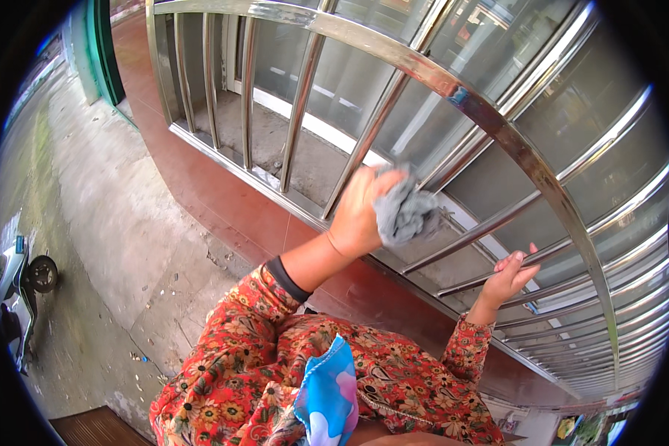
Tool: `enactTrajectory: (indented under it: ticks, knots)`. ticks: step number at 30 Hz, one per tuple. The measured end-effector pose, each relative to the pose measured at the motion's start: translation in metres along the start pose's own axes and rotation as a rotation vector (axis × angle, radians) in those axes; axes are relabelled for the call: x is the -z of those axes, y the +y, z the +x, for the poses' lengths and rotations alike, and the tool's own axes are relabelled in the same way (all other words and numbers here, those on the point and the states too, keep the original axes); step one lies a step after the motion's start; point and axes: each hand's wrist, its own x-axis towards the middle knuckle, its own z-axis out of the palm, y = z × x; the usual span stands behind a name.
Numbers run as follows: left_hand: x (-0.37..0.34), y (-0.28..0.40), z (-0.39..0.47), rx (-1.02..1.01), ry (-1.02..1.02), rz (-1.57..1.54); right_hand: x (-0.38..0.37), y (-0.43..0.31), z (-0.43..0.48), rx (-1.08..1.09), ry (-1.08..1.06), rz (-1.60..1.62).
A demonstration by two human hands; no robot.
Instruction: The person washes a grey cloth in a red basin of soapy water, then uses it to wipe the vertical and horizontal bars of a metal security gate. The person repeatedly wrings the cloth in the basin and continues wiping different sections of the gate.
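My left hand grips a crumpled grey cloth, slightly blurred, in front of the upright bars of a shiny metal window grille. Part of the cloth covers the lower end of a bar; whether it presses on the metal I cannot tell. Farther right, my right hand holds one thin grille bar, with its thumb and fingers around it. A flat curved-looking crossrail runs over the bars, showing brownish and bluish patches. The bars' lower ends meet a metal bottom rail.
Behind the grille are glass window panes and a concrete sill. Reddish-brown tiles face the wall below. A parked scooter stands on the concrete ground at left. A green door frame rises beyond the grille.
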Motion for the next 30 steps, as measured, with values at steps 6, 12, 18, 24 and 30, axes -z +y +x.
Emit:
enactTrajectory:
  ticks: [6,12,18,24,30]
  knots:
    - [0.029,0.009,0.112,-0.258,0.4,0.285,-0.002,-0.002,-0.001,-0.023,0.036,-0.001]
    - [0.023,-0.008,0.121,0.065,0.212,-0.129,-0.004,-0.001,-0.001,-0.006,0.08,-0.031]
    - [0.023,-0.046,0.061,0.169,0.117,-0.092,0.0,0.002,0.0,0.017,0.086,-0.092]
    - [0.033,-0.087,-0.049,0.337,-0.071,0.003,-0.001,0.001,0.0,-0.013,0.124,-0.099]
    - [0.045,-0.082,-0.054,0.494,-0.265,0.16,-0.002,0.001,0.001,-0.019,0.149,-0.124]
